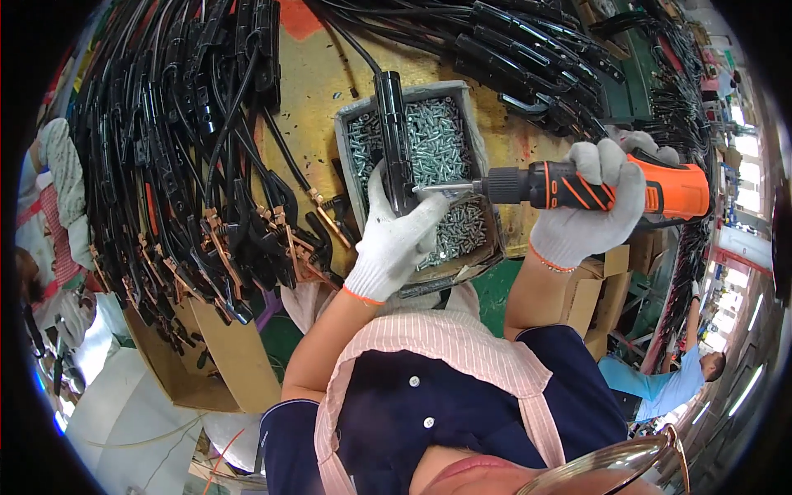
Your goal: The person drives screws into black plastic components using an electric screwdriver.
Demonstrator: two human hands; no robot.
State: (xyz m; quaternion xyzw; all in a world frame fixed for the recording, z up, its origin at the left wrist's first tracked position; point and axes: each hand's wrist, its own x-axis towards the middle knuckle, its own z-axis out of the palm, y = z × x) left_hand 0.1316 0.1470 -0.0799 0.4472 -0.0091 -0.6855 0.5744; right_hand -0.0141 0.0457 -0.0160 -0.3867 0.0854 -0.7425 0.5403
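Note:
My left hand, in a white knitted glove, is closed around the lower end of a black tubular handle. A black cable runs out of its far end, and its near end is hidden by my fingers. My right hand, also gloved, grips an orange and black power screwdriver, held level. Its bit points left and reaches the handle beside my left fingertips; whether a screw sits on the tip is too small to tell. Below both hands stands a box full of silvery screws.
Many black cabled clamps with copper-coloured jaws hang in a bundle on the left. More black handles lie at the far right on the yellow worktable. Cardboard boxes stand below the table. Another person is at the right.

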